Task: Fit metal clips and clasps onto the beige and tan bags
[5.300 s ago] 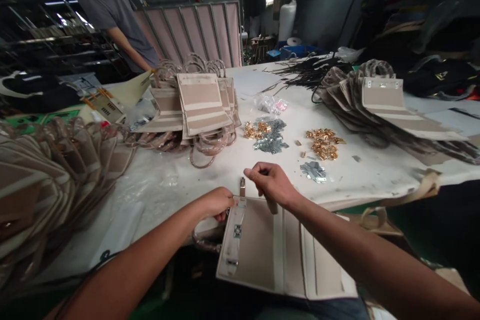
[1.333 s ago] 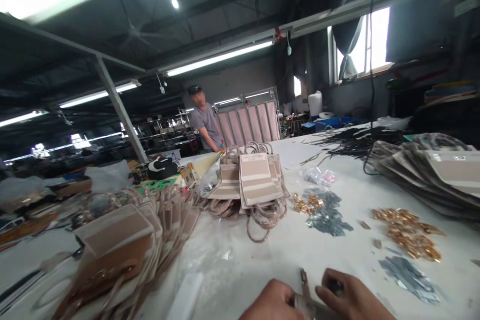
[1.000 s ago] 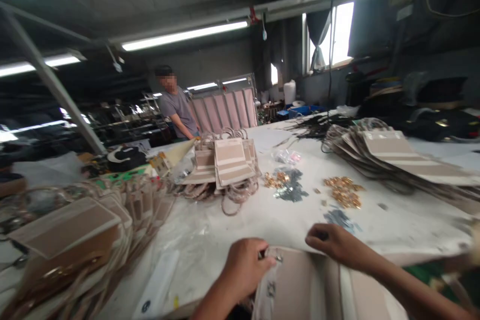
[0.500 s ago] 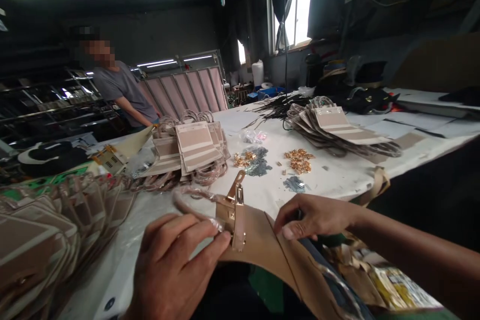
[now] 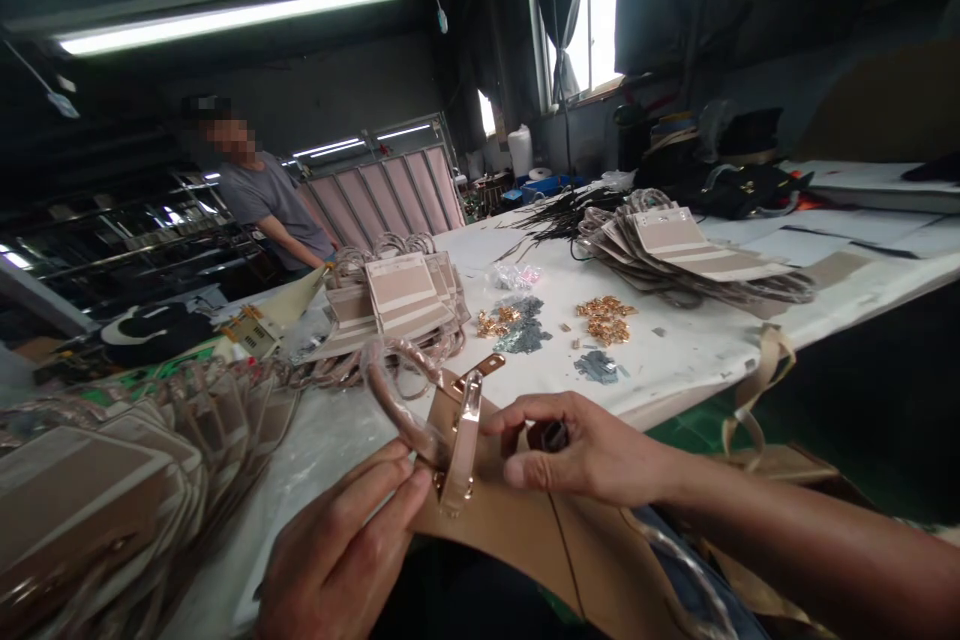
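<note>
A tan handbag panel (image 5: pixel 517 520) lies across my lap, with a plastic-wrapped handle (image 5: pixel 394 400) rising from its far end. My left hand (image 5: pixel 349 530) pinches the panel near the handle's base. Beside those fingertips a narrow strap (image 5: pixel 461 460) with gold metal fittings and clear film crosses the panel. A second gold-plated strap end (image 5: pixel 487 368) sticks out behind it. My right hand (image 5: pixel 581 450) hovers over the panel, just right of the strap. Its fingers curl around a short dark object (image 5: pixel 551 435), most of which the hand hides.
On the white table (image 5: pixel 465 245) are heaps of gold fittings (image 5: pixel 606 320) and grey metal plates (image 5: pixel 596 366). Stacked bag panels (image 5: pixel 409 295) stand behind, more (image 5: pixel 97 480) lie left, others (image 5: pixel 682 240) right. A person (image 5: pixel 274 205) stands at the far left.
My right hand has moved left and up from the panel's seam toward the strap, and the dark object now shows in it. The strap and handle have tilted; the view has shifted slightly.
</note>
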`<action>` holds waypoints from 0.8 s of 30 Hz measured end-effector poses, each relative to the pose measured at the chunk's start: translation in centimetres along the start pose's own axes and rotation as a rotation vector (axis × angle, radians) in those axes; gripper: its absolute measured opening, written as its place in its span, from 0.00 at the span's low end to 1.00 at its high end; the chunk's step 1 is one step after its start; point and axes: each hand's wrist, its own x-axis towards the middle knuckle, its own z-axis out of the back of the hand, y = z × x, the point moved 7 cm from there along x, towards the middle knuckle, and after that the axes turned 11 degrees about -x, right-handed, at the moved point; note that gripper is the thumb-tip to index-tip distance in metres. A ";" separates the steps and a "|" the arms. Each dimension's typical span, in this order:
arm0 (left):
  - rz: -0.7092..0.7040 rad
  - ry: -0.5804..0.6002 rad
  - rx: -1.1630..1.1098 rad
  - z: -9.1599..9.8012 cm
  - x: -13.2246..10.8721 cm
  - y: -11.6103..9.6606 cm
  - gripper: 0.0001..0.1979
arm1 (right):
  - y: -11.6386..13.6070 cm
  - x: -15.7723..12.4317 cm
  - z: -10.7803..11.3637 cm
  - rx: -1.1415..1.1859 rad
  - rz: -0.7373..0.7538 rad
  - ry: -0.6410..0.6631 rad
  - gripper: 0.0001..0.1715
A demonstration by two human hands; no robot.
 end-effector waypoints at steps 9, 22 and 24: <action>0.036 -0.137 0.128 1.7 1.1 1.4 0.21 | -7.5 6.3 1.9 -0.167 -0.160 0.216 0.42; 1.407 -0.764 -1.168 -7.3 -4.9 8.8 0.43 | -3.8 6.1 6.1 0.060 -0.148 -0.507 0.35; 1.398 -0.754 -1.138 -7.3 -4.5 8.9 0.45 | -3.6 5.5 5.5 0.053 -0.143 -0.508 0.35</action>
